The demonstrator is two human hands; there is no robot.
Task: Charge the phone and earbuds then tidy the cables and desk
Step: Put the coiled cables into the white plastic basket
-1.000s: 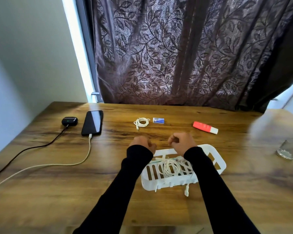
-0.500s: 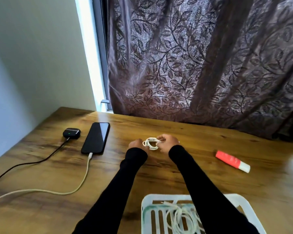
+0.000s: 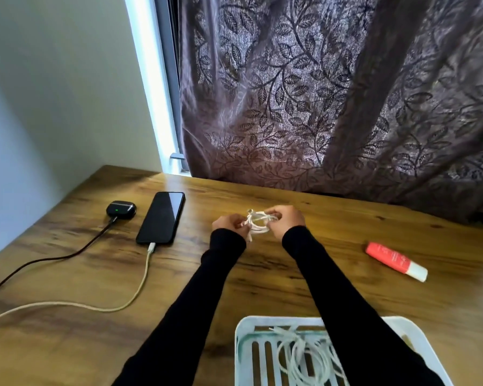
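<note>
Charging looked done, the phone (image 3: 161,217) and earbud case (image 3: 121,209) lying cabled near the desk's (image 3: 76,263) far left corner, while the left hand (image 3: 229,224) and right hand (image 3: 285,220) pinched a small coiled cable (image 3: 258,222) mid-desk, not yet in the near-edge basket (image 3: 241,346).

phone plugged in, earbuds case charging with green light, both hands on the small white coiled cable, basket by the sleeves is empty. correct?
One error: the white basket is not empty; the head view shows a white cable lying in it. The rest holds: phone, earbuds case, left hand and right hand on the small coiled cable.
</note>
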